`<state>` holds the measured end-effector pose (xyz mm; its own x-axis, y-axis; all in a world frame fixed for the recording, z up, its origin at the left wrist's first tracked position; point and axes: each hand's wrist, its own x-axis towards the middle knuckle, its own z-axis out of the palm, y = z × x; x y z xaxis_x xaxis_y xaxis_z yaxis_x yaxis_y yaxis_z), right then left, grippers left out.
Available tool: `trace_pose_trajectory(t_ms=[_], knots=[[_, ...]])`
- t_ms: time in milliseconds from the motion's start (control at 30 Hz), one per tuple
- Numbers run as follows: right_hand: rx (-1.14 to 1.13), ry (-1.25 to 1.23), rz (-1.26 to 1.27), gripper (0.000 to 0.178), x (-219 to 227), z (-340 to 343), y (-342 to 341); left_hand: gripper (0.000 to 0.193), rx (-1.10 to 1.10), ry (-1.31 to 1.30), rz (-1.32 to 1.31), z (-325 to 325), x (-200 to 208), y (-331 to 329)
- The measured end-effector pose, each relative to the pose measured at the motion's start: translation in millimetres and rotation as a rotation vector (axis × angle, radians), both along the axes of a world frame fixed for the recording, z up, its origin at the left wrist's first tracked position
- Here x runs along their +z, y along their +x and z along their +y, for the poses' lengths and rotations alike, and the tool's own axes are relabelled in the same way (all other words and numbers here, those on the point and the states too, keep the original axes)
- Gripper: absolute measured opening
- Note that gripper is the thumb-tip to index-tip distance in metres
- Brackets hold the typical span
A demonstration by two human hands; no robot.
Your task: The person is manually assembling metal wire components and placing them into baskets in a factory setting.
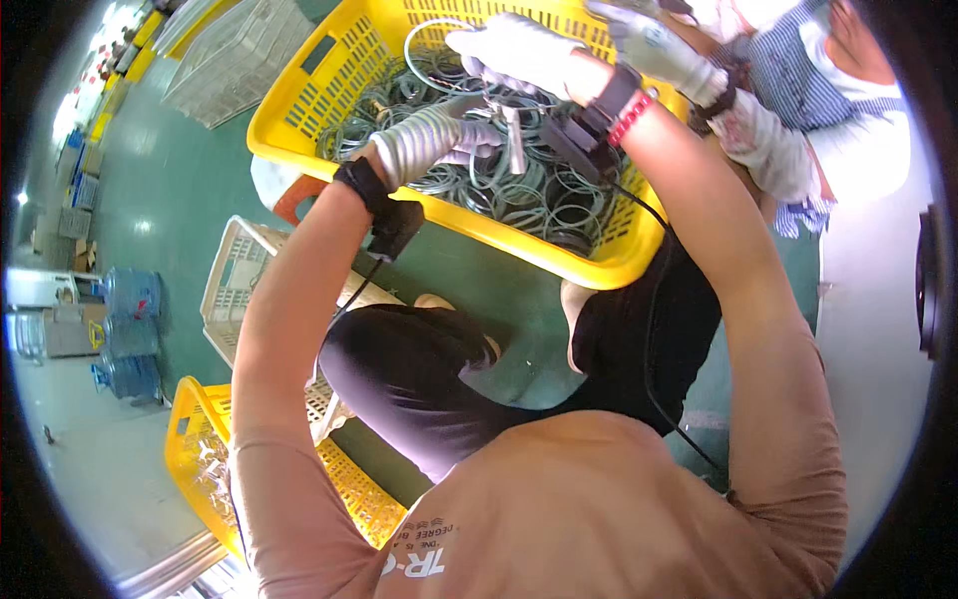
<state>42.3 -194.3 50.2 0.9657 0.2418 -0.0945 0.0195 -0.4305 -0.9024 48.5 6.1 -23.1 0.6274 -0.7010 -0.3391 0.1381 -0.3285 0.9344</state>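
Observation:
My left hand (434, 140), in a grey-white knit glove, is over the yellow basket, its fingers closed and pointing right; what they grip is hidden. Just beyond it is my right hand (519, 55) in a white glove, fingers curled together. A pale loop of cable (406, 50) stands up from the pile and runs behind this hand, which appears to grip it. Below the right hand, a small whitish flat piece (515, 140) hangs among the strands. Many thin grey coiled cables (499, 195) fill the yellow basket (599, 272).
A co-worker's gloved hand (659, 45) reaches over the basket's far right side. White crates (239, 60) stand at the far left, and another pale crate (225, 275) is by my left arm. A second yellow basket (185, 424) with small white parts sits lower left. Water bottles (130, 293) stand left.

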Motion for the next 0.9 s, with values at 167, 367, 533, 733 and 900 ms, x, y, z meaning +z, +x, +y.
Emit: trace_pose_trajectory(t_ms=[167,367,533,733,900], knots=[[0.104,0.114,0.135,0.034,-8,-63,10,0.053,-0.054,0.075,-0.053,-34,13,-9],[0.051,0.296,0.509,0.039,-45,-87,-16,0.024,0.195,0.275,-0.301,-34,6,15],[0.164,0.578,0.569,0.043,-47,-81,-31,0.027,0.288,0.941,-0.842,30,-34,67],[0.084,0.57,0.158,0.046,-31,-71,-45,0.057,0.324,0.827,-0.733,31,-46,61],[-0.001,0.574,-0.111,0.042,-35,-70,-40,0.039,0.432,-0.567,0.337,-29,9,-15]])
